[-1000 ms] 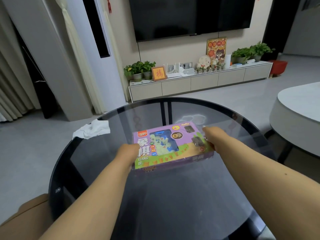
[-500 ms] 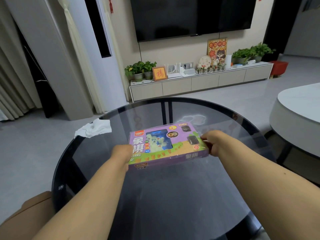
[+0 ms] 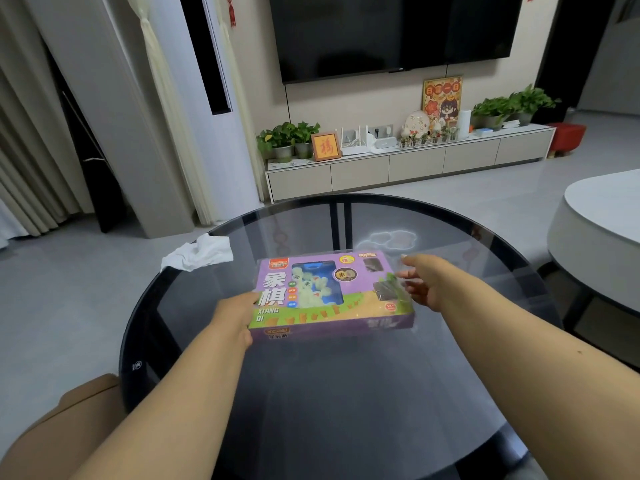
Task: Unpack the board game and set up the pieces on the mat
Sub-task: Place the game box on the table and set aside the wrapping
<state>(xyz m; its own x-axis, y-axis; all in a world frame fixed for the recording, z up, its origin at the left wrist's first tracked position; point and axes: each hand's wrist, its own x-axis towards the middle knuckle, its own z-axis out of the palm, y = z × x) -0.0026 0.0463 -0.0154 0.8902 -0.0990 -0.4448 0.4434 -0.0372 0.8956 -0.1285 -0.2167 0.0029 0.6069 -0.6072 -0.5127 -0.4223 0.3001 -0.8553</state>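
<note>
A purple and green board game box (image 3: 311, 299), printed "XIANG QI" and showing pale pieces through a clear window, is held just above the dark glass round table (image 3: 346, 410). My left hand (image 3: 235, 317) grips its left end, thumb on top. My right hand (image 3: 426, 285) is at the box's right end with thumb and fingers spread and fairly straight, their tips at or near the shiny wrapped edge. No mat is in view.
A crumpled white tissue (image 3: 199, 252) lies on the table's far left rim. A white round table (image 3: 595, 230) stands close on the right. My knee in tan trousers (image 3: 69, 410) sits below the table's left edge. A TV cabinet (image 3: 408, 168) lines the far wall.
The box has shifted slightly left and nearer to me. My right hand has loosened from gripping the box's right end and spread its fingers. My left hand keeps its hold.
</note>
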